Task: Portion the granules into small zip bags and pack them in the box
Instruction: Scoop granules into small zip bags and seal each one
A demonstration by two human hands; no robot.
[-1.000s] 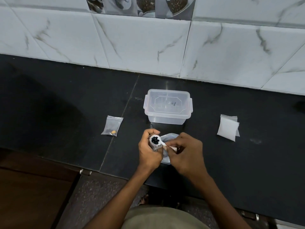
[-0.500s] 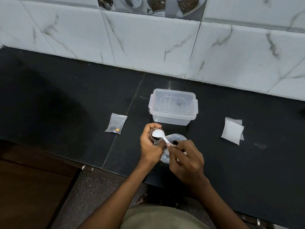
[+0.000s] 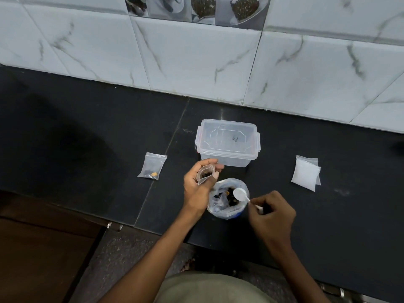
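You're looking down on a black stone counter (image 3: 328,215), glossy, with a thin seam running front to back. White marble-look wall tiles (image 3: 196,62) with grey veining stand behind it; a strip of picture tiles (image 3: 196,8) runs above. Brown wood surface (image 3: 39,254) lower left.

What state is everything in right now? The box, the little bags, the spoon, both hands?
Box: lid on, standing on the counter.
Small zip bag: mouth open, dark granules inside, held by the left hand.
Spoon: empty, over the big bag, held by the right hand.
Big bag: open, granules inside.
Bag at left: filled, lying flat.
Stack of bags at right: empty, flat.
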